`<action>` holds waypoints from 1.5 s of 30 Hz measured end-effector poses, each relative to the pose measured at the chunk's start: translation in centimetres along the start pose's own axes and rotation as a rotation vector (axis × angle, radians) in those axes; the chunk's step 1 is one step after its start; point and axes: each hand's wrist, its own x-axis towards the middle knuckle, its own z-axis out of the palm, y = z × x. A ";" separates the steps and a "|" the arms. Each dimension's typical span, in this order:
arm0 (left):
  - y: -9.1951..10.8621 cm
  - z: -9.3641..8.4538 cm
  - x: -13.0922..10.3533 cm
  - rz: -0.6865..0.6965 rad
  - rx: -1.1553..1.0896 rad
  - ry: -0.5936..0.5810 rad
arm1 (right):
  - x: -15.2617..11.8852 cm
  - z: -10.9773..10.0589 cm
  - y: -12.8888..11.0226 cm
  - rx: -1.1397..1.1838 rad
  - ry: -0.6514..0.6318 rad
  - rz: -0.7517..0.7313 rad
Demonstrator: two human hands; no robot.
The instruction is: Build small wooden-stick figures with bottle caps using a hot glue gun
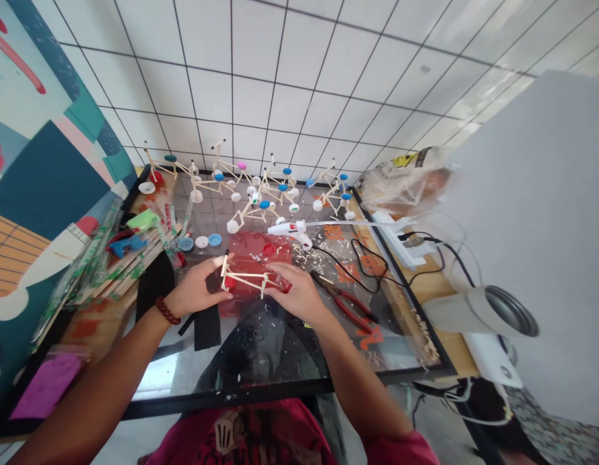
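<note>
A small bicycle model (248, 278) made of thin wooden sticks is held above the table between my two hands. My left hand (198, 290) pinches its left end, near an upright with a dark tip. At the other end, my right hand (298, 294) closes around the sticks, its fingers partly hiding a red part there. A red bottle cap (230, 282) shows by the left end. Below lies a red mat (245, 248) with a red ring-shaped piece (269, 248) on it. Beyond the hands rests a white glue gun (289, 229), its nozzle pointing left.
Several finished stick bicycles (265, 204) with bottle-cap wheels stand along the back. Wrapped stick bundles (115, 271) lie at left, near loose blue caps (214, 239). Red-handled pliers (350, 307), a power strip (400, 240) and a grey cylinder (473, 313) are at right.
</note>
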 end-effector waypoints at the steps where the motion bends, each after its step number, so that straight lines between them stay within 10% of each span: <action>1: 0.0 0.0 0.0 -0.011 -0.003 0.002 | 0.0 -0.2 0.0 -0.012 -0.006 -0.002; 30: 0.2 -0.4 -0.1 0.021 0.012 0.026 | 0.3 1.0 0.1 0.292 0.079 0.271; 45: -0.3 -0.5 -0.1 0.070 0.045 0.036 | 0.0 1.0 0.1 0.187 0.080 0.014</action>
